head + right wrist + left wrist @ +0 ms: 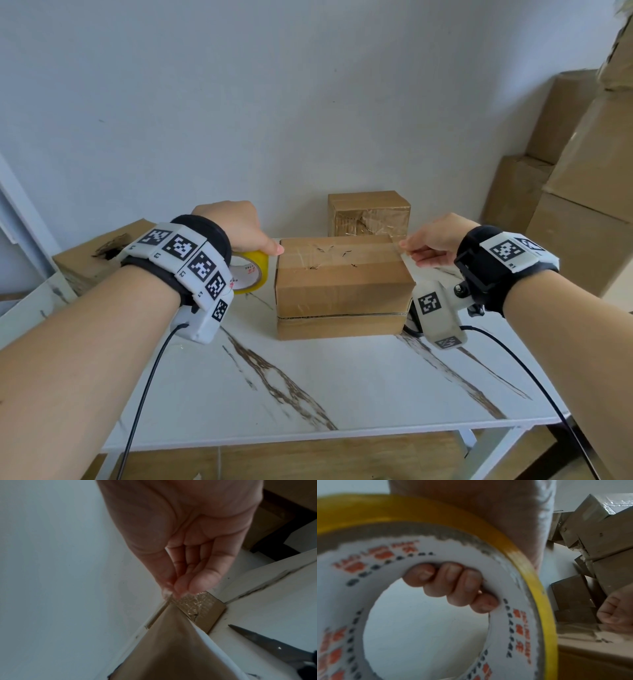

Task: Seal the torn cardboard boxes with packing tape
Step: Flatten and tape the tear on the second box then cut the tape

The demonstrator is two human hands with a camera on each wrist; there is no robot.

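Observation:
A torn cardboard box stands mid-table, small rips on its top. Clear tape stretches across that top from left to right. My left hand grips the yellow-edged tape roll at the box's left edge; its fingers curl through the roll's core. My right hand pinches the tape's free end at the box's right edge; in the right wrist view thumb and fingertips meet on the tape strip.
A second taped box stands behind, against the wall. A torn box lies at the table's left. Scissors lie on the marble table right of the box. Large cartons are stacked at the right.

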